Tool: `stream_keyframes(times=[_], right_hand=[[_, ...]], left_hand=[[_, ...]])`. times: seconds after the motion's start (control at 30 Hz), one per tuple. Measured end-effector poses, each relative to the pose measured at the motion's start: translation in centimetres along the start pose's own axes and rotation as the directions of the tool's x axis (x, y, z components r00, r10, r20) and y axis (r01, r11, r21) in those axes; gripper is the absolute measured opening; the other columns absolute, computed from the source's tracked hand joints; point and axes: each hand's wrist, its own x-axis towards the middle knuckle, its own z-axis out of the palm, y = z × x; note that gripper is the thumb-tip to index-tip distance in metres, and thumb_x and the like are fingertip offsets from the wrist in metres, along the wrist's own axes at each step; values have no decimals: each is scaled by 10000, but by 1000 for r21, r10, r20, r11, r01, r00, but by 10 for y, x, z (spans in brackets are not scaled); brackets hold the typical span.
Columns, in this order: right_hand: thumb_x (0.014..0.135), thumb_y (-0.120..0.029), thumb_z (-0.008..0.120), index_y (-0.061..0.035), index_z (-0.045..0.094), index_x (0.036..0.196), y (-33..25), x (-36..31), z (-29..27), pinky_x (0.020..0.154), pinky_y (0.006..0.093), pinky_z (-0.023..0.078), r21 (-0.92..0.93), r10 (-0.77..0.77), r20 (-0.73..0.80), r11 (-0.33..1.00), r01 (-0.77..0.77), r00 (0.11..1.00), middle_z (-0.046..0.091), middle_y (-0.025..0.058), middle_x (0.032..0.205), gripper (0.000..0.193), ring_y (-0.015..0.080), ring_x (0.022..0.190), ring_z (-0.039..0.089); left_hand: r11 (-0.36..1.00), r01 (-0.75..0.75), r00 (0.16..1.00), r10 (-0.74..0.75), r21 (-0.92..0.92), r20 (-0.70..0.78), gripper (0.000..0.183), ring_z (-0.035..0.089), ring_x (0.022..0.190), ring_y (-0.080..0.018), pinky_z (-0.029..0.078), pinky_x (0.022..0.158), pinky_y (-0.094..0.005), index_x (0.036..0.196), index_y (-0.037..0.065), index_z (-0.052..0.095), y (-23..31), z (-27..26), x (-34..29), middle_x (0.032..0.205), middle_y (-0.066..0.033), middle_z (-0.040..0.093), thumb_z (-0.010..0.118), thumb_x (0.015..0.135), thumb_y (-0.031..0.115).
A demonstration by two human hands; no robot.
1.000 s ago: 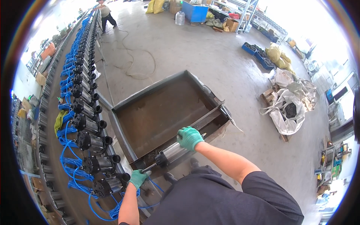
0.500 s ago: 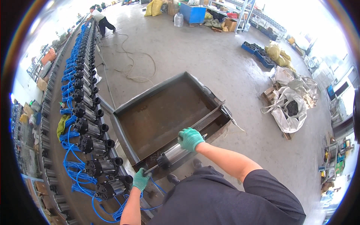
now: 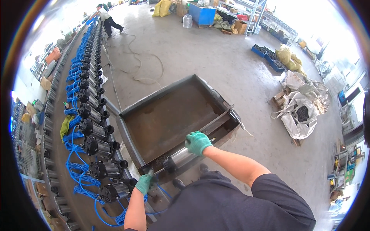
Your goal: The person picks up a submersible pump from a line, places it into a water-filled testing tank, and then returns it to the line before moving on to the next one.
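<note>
Right hand (image 3: 198, 143) clasps a silver cylinder (image 3: 179, 158); left hand (image 3: 143, 183) apparently grips its rod (image 3: 158, 171); any lettering is illegible.

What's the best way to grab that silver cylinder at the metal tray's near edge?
Probably from above, around the smooth body of the silver cylinder, toward its right end, where the right hand is: it lies on its side, upper curve exposed. The black cap at the left end seems a bulkier hold.

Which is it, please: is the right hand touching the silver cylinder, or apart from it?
Touching: the head view shows the green-gloved right hand curled over the upper right end of the silver cylinder, with no gap visible.
</note>
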Motion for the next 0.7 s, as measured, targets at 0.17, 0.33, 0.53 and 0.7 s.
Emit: stream_keyframes(times=[0.17,0.33,0.53,0.7], right_hand=[[917,-272,600,-80,732,907,-4,0,-4,912,477,543,-10,-17,-16,1000,17,1000,733,149,970,234,363,986,678],[912,-268,602,-81,729,893,1,-1,0,901,480,546,8,-25,-24,1000,25,999,735,151,968,227,361,984,680],[903,-269,609,-83,736,903,0,2,0,906,470,548,-14,-25,4,1000,25,1000,739,143,979,225,351,981,681],[903,-278,616,-89,743,913,1,1,-1,909,463,551,-49,-3,36,999,5,999,742,140,992,228,343,986,684]], left_hand=[[912,-68,995,90,-405,34,326,675,696,-204,536,581,-335,1107,85,678,-18,-1,3,878,-65,703,715,986,385],[875,-398,910,415,-274,1,292,676,840,-158,549,753,-308,1224,107,611,-49,4,13,957,-32,669,713,1005,272],[896,-403,904,421,-184,72,267,575,896,-92,505,807,-246,1254,85,582,-56,-14,28,1016,8,602,671,1013,159],[850,-526,850,527,-19,29,334,503,911,-73,468,815,-238,1271,107,556,-53,-2,20,1035,35,544,697,970,72]])
